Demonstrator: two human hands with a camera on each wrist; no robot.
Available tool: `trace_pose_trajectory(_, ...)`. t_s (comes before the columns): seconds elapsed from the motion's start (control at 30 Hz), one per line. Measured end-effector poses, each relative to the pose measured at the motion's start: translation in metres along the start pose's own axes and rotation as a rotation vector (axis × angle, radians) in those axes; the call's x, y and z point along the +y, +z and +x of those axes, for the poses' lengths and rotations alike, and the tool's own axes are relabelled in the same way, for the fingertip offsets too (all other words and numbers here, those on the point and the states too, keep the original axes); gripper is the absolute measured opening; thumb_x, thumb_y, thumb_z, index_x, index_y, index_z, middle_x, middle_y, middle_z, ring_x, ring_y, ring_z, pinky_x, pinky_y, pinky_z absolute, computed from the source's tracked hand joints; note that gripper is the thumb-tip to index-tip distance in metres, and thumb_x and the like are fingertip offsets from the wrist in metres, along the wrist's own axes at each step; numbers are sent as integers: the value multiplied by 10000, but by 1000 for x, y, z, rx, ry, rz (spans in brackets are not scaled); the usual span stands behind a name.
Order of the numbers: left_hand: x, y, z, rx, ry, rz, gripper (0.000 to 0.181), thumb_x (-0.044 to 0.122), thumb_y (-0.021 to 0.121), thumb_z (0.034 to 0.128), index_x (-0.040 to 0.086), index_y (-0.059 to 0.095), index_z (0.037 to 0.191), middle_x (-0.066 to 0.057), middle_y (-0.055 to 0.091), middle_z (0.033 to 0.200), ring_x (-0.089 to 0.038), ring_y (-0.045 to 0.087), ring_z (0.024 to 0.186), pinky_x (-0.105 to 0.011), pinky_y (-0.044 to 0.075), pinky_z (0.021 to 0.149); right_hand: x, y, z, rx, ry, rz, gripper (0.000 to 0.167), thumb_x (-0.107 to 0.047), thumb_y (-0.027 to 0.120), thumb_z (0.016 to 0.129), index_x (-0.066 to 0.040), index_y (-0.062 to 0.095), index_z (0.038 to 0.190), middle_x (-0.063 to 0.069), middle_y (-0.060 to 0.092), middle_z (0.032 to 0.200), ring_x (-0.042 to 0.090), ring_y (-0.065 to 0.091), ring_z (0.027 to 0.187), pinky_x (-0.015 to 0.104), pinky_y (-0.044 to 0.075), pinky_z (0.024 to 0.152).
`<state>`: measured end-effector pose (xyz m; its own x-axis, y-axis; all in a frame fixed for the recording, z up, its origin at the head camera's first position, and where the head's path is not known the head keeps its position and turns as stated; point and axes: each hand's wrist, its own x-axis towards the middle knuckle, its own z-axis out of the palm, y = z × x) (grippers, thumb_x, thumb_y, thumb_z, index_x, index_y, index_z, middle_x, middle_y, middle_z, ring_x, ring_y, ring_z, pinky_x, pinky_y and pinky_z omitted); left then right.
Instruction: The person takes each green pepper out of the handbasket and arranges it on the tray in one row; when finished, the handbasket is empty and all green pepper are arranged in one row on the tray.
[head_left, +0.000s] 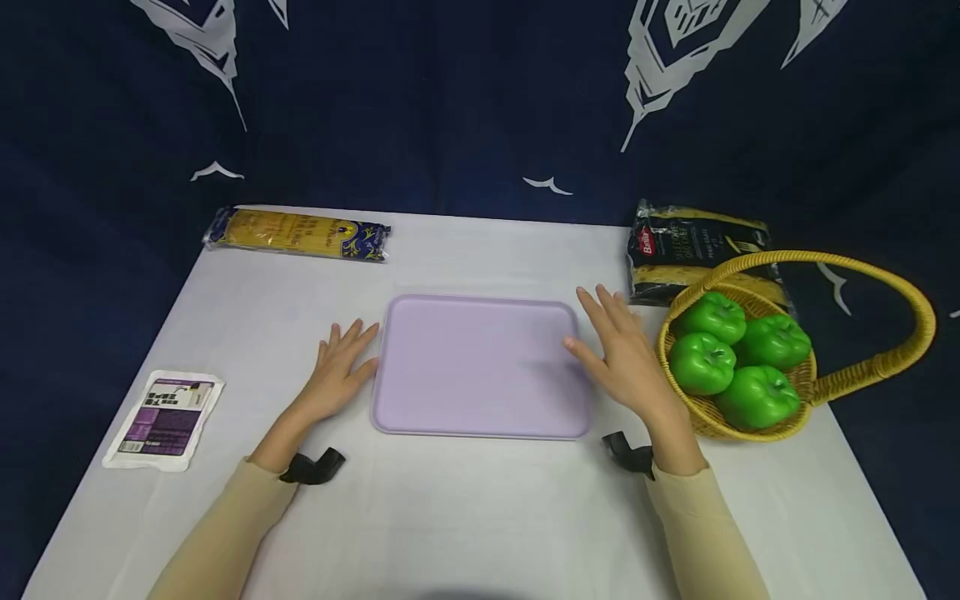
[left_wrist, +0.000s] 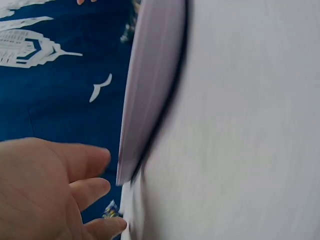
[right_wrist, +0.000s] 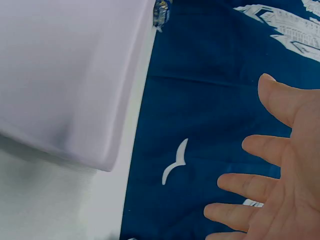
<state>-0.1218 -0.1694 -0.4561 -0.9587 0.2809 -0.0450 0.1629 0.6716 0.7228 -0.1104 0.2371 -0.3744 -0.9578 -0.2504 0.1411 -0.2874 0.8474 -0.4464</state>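
Tray (head_left: 483, 367) flanked by empty, finger-spread hands, left hand (head_left: 335, 377) at nine o'clock, right hand (head_left: 626, 357) at three, is best handled with even contact from both sides.

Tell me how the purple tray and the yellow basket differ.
The purple tray is a shallow rounded rectangle, while the yellow basket is a deeper bowl with a tall handle. The tray looks smooth; the basket looks woven. The tray is bare, whereas the basket holds green peppers. Both sit on the white table.
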Motion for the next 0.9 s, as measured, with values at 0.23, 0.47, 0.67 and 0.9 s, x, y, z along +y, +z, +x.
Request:
trace_pose_trajectory(0.23,-3,7,-3,24,7,57,530,216,492,1007,53,372,1498,-294,131,1595,-511,-139,1459,-673,-128,1128,-8,-14,-17,104,-61,55,685,-304,669,936,-158,350,1524,205,330,1563,429,304,1435,661,294,1089)
trace_pose_trajectory(0.47,-1,8,-3,12,-6,74,527,222,477,1013,64,365,1504,-273,118,1606,-491,-140,1468,-651,-128,1141,-4,-31,-40,215,-45,88,682,-203,717,901,-145,398,1501,172,398,1528,397,379,1394,639,347,1051)
trace_pose_trajectory(0.67,0,7,-4,12,-13,82,524,225,477,1013,60,372,1499,-277,121,1605,-497,-134,1467,-653,-124,1141,9,-45,-57,339,-39,84,713,-137,753,858,-147,421,1489,167,444,1499,399,424,1360,642,373,1023)
trace_pose_trajectory(0.9,0,7,-3,11,-4,87,527,241,476,1015,63,371,1500,-275,125,1604,-499,-130,1467,-657,-120,1140,29,-61,-83,488,55,73,699,-125,753,848,-139,445,1476,221,474,1457,450,427,1340,677,339,1040)
